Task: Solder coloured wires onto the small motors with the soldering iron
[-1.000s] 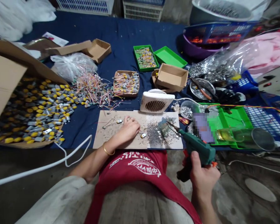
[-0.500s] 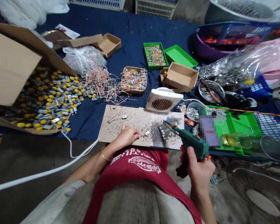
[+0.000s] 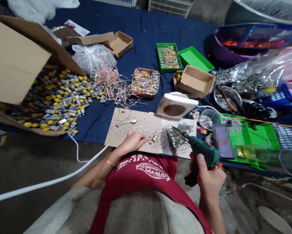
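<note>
While my right hand (image 3: 210, 177) clenches the grip of a green soldering gun (image 3: 205, 154), its tip hangs over a heap of solder scraps (image 3: 176, 144) on a cardboard sheet (image 3: 136, 126). My left hand (image 3: 133, 142) lies curled on that sheet, fingertips just beside a small wired motor (image 3: 154, 138); I cannot tell whether they pinch its lead. A second wired motor (image 3: 133, 121) lies farther up the sheet. Beyond it, on the blue cloth of the worktop (image 3: 146, 29), sit a tangle of coloured wires (image 3: 109, 86), a cardboard tray of wired motors (image 3: 145, 81) and a spill of loose motors (image 3: 55, 97) with yellow ends.
</note>
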`<state>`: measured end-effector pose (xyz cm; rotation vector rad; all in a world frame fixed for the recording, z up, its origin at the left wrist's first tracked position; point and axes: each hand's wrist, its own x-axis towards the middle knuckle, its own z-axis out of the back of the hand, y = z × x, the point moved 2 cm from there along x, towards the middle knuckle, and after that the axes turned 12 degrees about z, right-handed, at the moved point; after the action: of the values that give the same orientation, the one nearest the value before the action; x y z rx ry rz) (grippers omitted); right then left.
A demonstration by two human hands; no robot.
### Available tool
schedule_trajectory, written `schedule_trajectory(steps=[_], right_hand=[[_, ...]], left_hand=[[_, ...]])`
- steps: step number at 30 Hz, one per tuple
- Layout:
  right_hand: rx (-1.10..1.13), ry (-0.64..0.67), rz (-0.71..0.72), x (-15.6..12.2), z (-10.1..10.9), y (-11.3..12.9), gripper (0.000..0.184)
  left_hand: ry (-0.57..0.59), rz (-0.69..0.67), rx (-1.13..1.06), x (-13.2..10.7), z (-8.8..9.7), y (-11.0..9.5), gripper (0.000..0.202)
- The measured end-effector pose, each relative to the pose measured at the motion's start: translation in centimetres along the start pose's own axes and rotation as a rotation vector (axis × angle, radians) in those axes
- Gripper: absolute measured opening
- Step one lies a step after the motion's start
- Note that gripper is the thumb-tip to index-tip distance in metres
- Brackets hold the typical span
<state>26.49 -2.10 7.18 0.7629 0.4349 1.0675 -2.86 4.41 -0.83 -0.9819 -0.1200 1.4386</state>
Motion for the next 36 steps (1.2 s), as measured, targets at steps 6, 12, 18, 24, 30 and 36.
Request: schedule_trajectory(steps=[6,12,18,24,30,36], right_hand=[[-0.043,0.013,-0.027,0.1,0.0,0.7,0.065],[-0.134,0.015,0.069,0.1,-1.0,0.2,0.062],[-0.174,0.028,0.064,1.4,-1.7,-0.2,0.059],[-0.166,0.044,0.046,1.7,-1.4,-0.8,0.056],[-0.257,0.031,0.059,2.3,-1.0,-1.3,0.055],[-0.257,0.057,0.099,2.2,-1.2,-1.7,0.054]], left_hand=[[0.071,0.060,-0.491,1.0,1.6,-0.3,0.025],[-0.188,0.046,-0.852,4.5,8.1,0.2,0.022],[-0.345,-0.069,-0.880,11.7,16.3,-1.2,0.023],[-0.406,-0.066,-0.332,17.8,20.8,-3.4,0.020],[-0.599,0.114,0.253,19.5,21.3,-2.4,0.020],[-0.703,0.098,0.242,16.6,21.2,-0.8,0.022]])
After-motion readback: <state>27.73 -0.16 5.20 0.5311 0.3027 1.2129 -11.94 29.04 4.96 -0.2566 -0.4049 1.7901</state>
